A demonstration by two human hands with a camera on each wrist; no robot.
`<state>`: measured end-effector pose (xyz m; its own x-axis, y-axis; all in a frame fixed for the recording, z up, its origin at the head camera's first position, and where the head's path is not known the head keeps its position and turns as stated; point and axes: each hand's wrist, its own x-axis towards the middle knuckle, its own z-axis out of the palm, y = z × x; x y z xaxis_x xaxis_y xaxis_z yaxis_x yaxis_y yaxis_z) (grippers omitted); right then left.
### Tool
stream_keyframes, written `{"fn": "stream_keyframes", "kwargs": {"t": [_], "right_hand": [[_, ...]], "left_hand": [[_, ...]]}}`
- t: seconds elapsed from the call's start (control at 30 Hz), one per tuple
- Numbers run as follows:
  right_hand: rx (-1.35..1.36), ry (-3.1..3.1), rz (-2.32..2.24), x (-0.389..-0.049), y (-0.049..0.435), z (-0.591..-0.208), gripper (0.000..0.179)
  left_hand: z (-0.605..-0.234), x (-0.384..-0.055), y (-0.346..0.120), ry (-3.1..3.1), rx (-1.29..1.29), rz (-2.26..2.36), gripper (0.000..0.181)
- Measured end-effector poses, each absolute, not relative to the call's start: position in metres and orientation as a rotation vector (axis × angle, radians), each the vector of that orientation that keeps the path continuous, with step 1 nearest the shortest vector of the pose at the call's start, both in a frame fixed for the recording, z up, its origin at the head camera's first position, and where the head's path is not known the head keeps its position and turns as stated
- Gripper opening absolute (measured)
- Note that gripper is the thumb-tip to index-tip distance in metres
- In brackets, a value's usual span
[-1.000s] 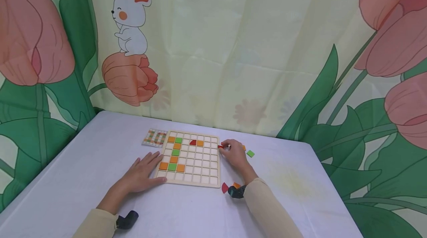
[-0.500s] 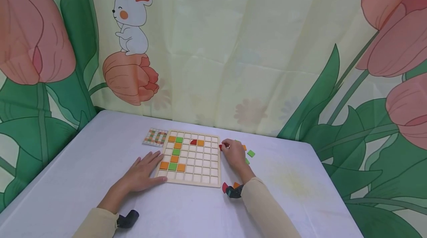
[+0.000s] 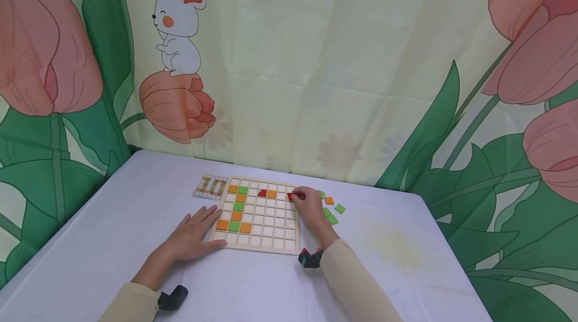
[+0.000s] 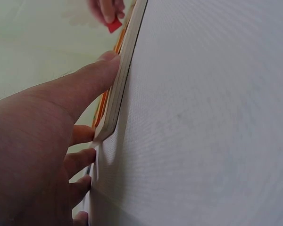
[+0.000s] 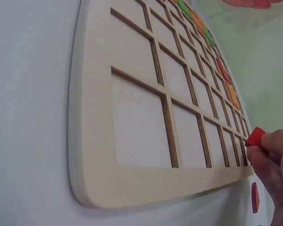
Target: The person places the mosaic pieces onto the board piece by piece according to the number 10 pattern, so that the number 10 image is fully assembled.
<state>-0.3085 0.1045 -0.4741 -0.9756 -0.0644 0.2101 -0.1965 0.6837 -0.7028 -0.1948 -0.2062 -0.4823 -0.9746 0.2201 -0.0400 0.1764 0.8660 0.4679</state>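
Observation:
A wooden grid board [image 3: 268, 240] lies on the table, orange and green square tiles filling several cells on its left side. Further right in an upper row sit a red quarter-round tile [image 3: 262, 193] and an orange tile [image 3: 272, 194]. My left hand [image 3: 195, 235] rests flat at the board's left edge, fingers spread, its thumb [image 4: 92, 80] against the front edge. Over the board's upper right side, my right hand [image 3: 312, 210] pinches a red tile [image 5: 255, 136] between thumb and fingertips. Part of that tile is hidden by the fingers.
A patterned card [image 3: 209, 186] lies by the board's upper left corner. Right of the board are loose green tiles [image 3: 340, 208] and an orange tile [image 3: 329, 200]. More red and orange pieces lie partly hidden behind the right wrist's black camera [image 3: 309, 260].
My right hand has moved left from beside the board to over its right edge, carrying the red tile. The loose tiles behind it show more now. My left hand stays still.

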Motion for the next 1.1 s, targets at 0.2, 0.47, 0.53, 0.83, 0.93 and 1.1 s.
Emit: {"fn": "stream_keyframes", "kwargs": {"t": [0.2, 0.47, 0.53, 0.83, 0.93, 1.1], "right_hand": [[0.182, -2.661, 1.333, -0.310, 0.093, -0.476, 0.013], [0.091, -2.778, 1.144, -0.309, 0.086, -0.477, 0.012], [0.082, -2.808, 1.108, -0.308, 0.087, -0.477, 0.015], [0.252, -2.881, 1.068, -0.306, 0.093, -0.475, 0.023], [0.274, -2.888, 1.048, -0.306, 0.092, -0.476, 0.023], [0.280, -2.860, 1.030, -0.307, 0.088, -0.476, 0.018]], "left_hand": [[-0.482, -0.195, -0.206, 2.953, 0.316, 0.716, 0.092], [-0.481, -0.194, -0.205, 2.940, 0.308, 0.728, 0.092], [-0.481, -0.194, -0.205, 2.941, 0.308, 0.728, 0.092], [-0.480, -0.195, -0.207, 2.958, 0.317, 0.715, 0.090], [-0.481, -0.195, -0.207, 2.953, 0.321, 0.715, 0.091], [-0.480, -0.194, -0.206, 2.946, 0.325, 0.720, 0.090]]}}
